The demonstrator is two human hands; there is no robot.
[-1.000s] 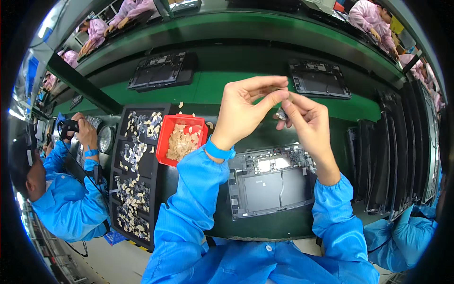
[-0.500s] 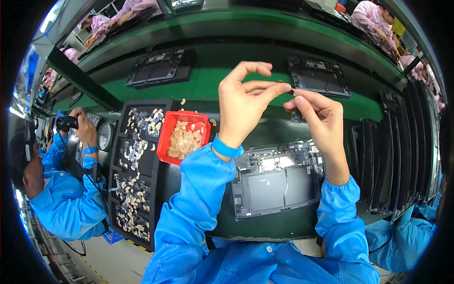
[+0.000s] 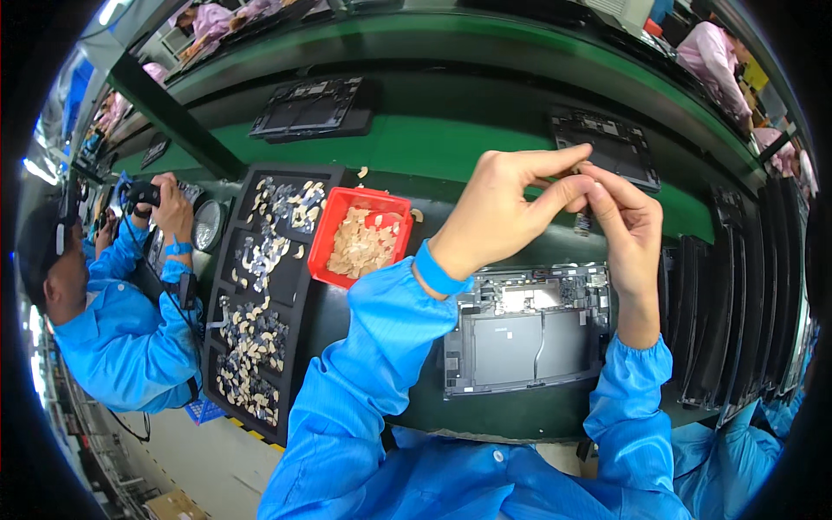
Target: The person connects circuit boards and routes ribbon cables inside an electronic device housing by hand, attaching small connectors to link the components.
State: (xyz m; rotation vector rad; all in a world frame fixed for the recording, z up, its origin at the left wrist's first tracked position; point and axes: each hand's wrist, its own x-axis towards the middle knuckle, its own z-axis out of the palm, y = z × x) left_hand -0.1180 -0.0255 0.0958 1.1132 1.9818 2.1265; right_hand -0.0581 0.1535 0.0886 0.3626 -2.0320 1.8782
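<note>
My left hand [image 3: 511, 204] and my right hand [image 3: 626, 221] meet above the bench, thumbs and forefingers pinched together. What lies between the fingertips is too small and covered to make out. Just under them shows a small dark strip [image 3: 582, 224]; whether a hand holds it I cannot tell. Below my hands, an opened laptop base [image 3: 529, 334] lies flat, with a grey battery, a circuit board along its far side and a pale cable down the middle. To the left, a red bin [image 3: 318, 251] holds many thin tan pieces.
A black compartment tray [image 3: 290, 316] holds small dark and cream parts. Dark panels [image 3: 728, 303] stand in a row at right. Farther back are two other opened laptop bases [image 3: 308, 106] [image 3: 607, 147]. At left a co-worker in blue [image 3: 130, 321] holds a black device.
My hands have come closer together, and the left has turned with its forefinger stretched over the right fingertips. The dark piece seen between them earlier is now covered. The whole view has shifted slightly.
</note>
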